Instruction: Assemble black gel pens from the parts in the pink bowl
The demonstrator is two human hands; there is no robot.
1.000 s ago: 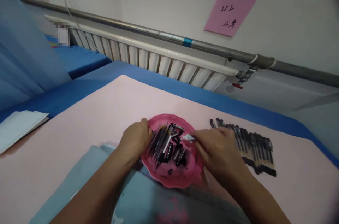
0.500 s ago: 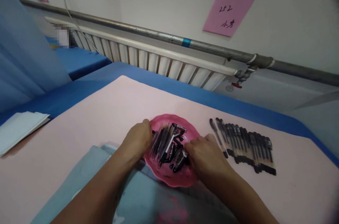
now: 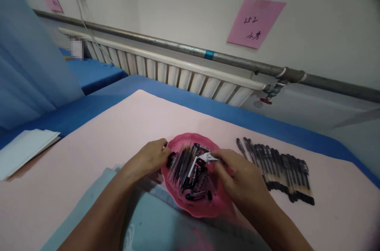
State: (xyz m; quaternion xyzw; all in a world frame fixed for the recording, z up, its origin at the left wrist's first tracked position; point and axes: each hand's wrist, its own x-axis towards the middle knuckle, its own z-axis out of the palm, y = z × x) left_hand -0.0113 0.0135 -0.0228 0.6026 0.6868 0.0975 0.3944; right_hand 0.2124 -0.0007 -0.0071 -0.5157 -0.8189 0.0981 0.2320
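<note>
A pink plastic dish [image 3: 198,209] lies on the pink table cover in front of me, filled with several loose black pen parts [image 3: 190,168]. My left hand [image 3: 150,158] curls over the dish's left rim, fingertips pinched on something small and dark at the edge. My right hand [image 3: 239,173] reaches over the dish's right side and pinches a small clear-and-silver pen part [image 3: 208,157] above the pile. A neat row of assembled black pens [image 3: 279,168] lies just right of my right hand.
A grey-blue cloth [image 3: 148,223] lies under the dish's near side. White paper sheets [image 3: 25,150] rest at the table's left edge. A white radiator [image 3: 178,75] and a grey pipe [image 3: 237,61] run along the wall behind, with a pink note [image 3: 255,23] above.
My right hand dipped into the pile of parts, then rose again with a small part pinched in its fingers. My left hand stayed at the dish's left rim. The camera tilted down a little.
</note>
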